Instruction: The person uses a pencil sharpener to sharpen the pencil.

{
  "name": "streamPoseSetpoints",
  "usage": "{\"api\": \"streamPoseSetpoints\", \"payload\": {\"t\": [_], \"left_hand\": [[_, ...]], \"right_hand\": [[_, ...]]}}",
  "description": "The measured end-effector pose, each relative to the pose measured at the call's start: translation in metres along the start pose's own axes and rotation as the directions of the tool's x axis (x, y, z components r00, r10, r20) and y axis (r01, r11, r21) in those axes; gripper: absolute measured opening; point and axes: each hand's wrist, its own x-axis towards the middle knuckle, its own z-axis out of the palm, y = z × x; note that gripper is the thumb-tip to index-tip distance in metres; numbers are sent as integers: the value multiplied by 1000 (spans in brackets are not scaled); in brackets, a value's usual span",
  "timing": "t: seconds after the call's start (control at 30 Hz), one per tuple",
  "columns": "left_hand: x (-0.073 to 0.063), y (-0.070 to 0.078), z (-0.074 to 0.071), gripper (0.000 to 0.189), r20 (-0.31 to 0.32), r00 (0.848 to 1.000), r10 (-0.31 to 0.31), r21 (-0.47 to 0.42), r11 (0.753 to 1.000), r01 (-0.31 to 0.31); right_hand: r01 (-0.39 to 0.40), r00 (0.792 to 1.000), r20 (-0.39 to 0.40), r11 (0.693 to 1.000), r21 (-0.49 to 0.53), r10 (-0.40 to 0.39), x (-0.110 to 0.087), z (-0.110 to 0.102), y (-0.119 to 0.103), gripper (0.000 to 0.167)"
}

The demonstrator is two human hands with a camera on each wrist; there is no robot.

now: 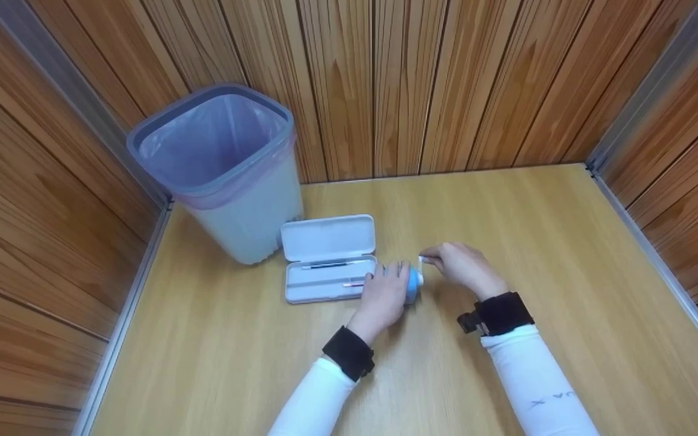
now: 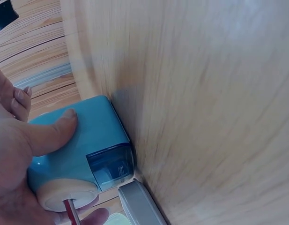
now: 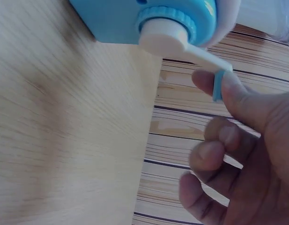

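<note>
A blue crank pencil sharpener (image 2: pixel 100 124) is set on the wooden tabletop (image 1: pixel 203 369), just beside the right end of the pencil case (image 1: pixel 303 295); whether the two touch cannot be told. Its body is gripped by the left hand (image 1: pixel 384 298), with the thumb laid along one face and the fingers wrapped around the other side. The white crank arm (image 3: pixel 207 57) is reached from the right, and its small blue knob (image 3: pixel 218 86) is pinched between thumb and forefinger of the right hand (image 1: pixel 467 266), the other fingers being loosely curled. A red-shafted pencil (image 2: pixel 71 212) is seated in the round, pale mouth opposite the crank.

The sharpener is judged to be light, hard plastic, smooth enough to be twisted or slid when the crank is loaded, so a firm grip is best kept across the broad body. The clear blue shavings drawer (image 2: pixel 111 164) is better left unsqueezed, as it could be loosened. The thin crank arm is likely stiff but easily strained sideways; it is best held by the knob. The pencil is presumably rigid, its point brittle.
</note>
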Motion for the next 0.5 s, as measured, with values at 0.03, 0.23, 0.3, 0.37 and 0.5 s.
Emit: {"api": "streamPoseSetpoints", "payload": {"t": [0.03,0.23,0.3,0.37,0.5], "left_hand": [[0,0,0,64,-3,1000,1,6,1000,-1],[0,-1,0,62,13,1000,-1,-1,1000,1],[1,-2,1,61,20,1000,-6,-8,1000,6],[1,-2,1,60,17,1000,-6,-8,1000,6],[1,-1,2,59,-1,1000,-3,-1,1000,3]], "right_hand": [[8,1000,-5,1000,-14,-8,1,0,0,27],[1,1000,2,999,-39,-1,5,1,-1,28],[-5,1000,3,999,-35,5,5,2,-2,28],[4,1000,-6,999,-37,-4,5,3,-1,28],[-6,1000,-24,1000,-30,5,8,8,3,29]]}}
